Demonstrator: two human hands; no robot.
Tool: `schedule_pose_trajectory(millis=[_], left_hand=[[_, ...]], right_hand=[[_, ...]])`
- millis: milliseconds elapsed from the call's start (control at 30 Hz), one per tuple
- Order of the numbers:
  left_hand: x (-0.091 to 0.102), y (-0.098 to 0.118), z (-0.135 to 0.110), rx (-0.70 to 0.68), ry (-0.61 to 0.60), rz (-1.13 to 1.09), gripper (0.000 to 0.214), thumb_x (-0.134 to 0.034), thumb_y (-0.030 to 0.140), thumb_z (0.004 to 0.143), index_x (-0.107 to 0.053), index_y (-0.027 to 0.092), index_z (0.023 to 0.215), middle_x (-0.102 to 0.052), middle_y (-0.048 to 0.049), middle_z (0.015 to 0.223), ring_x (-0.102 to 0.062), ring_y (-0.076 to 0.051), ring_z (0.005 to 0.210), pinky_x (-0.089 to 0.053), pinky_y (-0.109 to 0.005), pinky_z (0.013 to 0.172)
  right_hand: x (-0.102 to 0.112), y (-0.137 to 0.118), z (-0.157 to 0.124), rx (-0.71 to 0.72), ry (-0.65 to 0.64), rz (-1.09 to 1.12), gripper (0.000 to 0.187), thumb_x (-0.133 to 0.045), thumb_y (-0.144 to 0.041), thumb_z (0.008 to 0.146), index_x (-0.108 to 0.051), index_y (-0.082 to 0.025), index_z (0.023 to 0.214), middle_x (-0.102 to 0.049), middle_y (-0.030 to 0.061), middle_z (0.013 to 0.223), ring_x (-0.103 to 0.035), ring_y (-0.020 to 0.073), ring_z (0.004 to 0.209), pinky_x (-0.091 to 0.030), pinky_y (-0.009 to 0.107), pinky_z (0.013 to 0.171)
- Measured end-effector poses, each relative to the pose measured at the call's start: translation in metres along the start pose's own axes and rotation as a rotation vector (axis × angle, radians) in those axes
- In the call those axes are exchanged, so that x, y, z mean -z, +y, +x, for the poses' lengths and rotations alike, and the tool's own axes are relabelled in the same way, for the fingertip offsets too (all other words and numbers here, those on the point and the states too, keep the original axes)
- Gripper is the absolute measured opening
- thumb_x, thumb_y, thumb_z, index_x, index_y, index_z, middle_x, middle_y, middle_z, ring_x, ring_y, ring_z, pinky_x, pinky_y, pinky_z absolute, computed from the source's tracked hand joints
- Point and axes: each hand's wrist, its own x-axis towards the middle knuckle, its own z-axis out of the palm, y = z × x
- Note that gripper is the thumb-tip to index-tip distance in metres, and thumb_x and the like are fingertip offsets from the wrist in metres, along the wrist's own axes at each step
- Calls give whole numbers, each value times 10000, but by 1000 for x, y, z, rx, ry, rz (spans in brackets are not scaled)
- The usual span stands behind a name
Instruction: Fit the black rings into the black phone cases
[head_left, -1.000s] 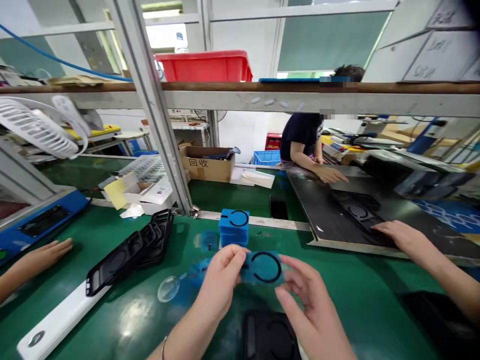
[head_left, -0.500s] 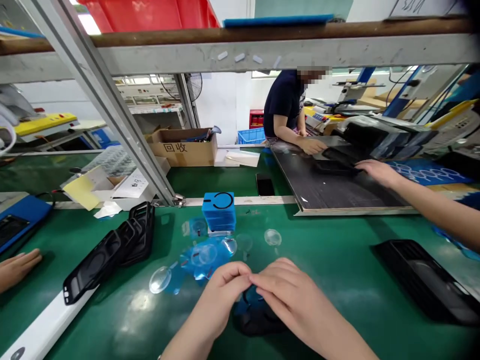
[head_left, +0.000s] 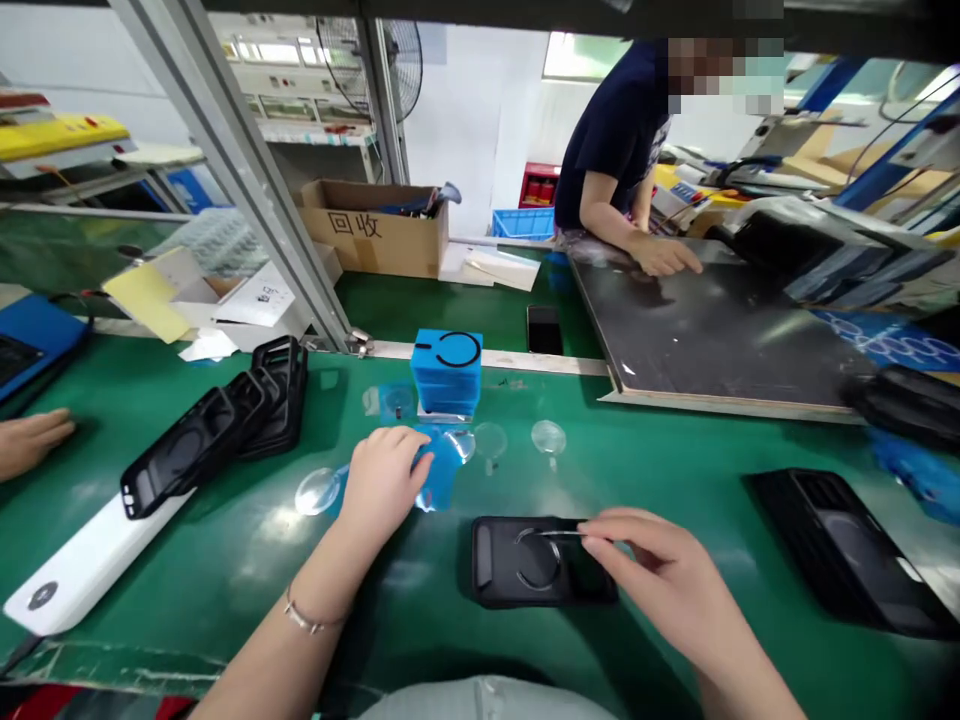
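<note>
A black phone case [head_left: 491, 592] lies flat on the green table in front of me, with a silvery ring [head_left: 553, 572] on its back. My right hand [head_left: 660, 575] pinches a thin, pale strip [head_left: 562, 533], seen nearly edge-on above that ring; its exact kind is unclear. Over the pile of crumpled blue film [head_left: 444, 475], my left hand [head_left: 386, 470] has its thumb apart from the fingers, nothing visibly gripped. Behind the pile stands a stack of blue film squares [head_left: 448, 385], the top one bearing a black ring. Clear round films [head_left: 549, 437] lie nearby.
Several black cases [head_left: 180, 440] lean on a white bar [head_left: 97, 570] at left, near another person's hand [head_left: 34, 440]. More cases [head_left: 847, 550] lie at right. A black board [head_left: 697, 340] sits at back right, beside a person [head_left: 615, 150]. A metal post [head_left: 240, 170] rises at left.
My hands have parted: the left moved left and away onto the blue film, the right moved right. The phone case now shows uncovered. The arm at right has left, and my view tilted down.
</note>
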Motion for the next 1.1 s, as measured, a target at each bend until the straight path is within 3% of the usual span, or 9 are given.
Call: schedule_pose_trajectory(millis=[100,200,267,400,500,633,867,1100], left_hand=[[-1,19,-26,-247,-167,-14,354,-661,393,831,-664,237,1149,-688,-93,1201,-586,-310,1131,-399,-480,1004],[-11,41,-51,-449,-376,-13,760,-841,504,649,-568,228,1302,-607,-121,1353,-561,-346,1173,-403,-515,1013],[-22,47,-61,-437,-415,-11,822,-893,479,584,-561,213,1286,-598,-132,1360,-563,-351,1161,-407,-523,1009],[-36,42,-68,-381,-385,-64,673,-891,365,613,-576,203,1185,-615,-128,1329,-574,-333,1153,-404,-512,1018],[-39,38,-68,-378,-371,-99,587,-868,354,636,-582,215,1129,-618,-127,1320,-579,-332,1155,-408,-511,1015],[-38,37,-68,-388,-369,-99,553,-859,375,639,-600,215,1102,-620,-130,1314,-590,-335,1136,-428,-506,990],[-39,37,-68,-526,-315,6,596,-815,401,698,-620,222,1231,-615,-149,1297,-595,-329,1093,-451,-498,943],[-42,34,-68,-621,-244,89,593,-771,461,735,-631,220,1258,-632,-169,1248,-618,-338,1073,-434,-550,949]], right_hand=[[-4,11,-3,-255,-67,46,216,-651,-395,853,-706,-248,1001,-713,25,783,-656,195,712,-517,296,652],[-12,11,-2,-349,-95,165,282,-629,-387,851,-538,-260,1086,-625,-53,653,-563,153,589,-442,260,569],[-17,8,1,-367,-119,200,210,-600,-390,869,-453,-270,960,-560,-82,602,-500,137,547,-381,244,534],[-24,2,4,-362,-148,163,249,-574,-391,871,-358,-273,829,-513,-88,580,-471,134,533,-344,241,525],[-28,-1,5,-328,-93,106,253,-569,-382,856,-351,-271,795,-469,-94,551,-448,131,503,-323,238,500],[-29,-2,5,-268,-123,8,236,-561,-334,861,-350,-274,775,-405,-101,550,-423,131,498,-318,232,489],[-27,-4,4,-153,-168,-149,188,-485,-260,909,-338,-272,792,-392,-90,586,-427,130,514,-350,234,492],[-33,-9,6,195,-169,-526,176,-364,-130,945,-429,-237,821,-539,-2,680,-540,185,620,-432,296,569]])
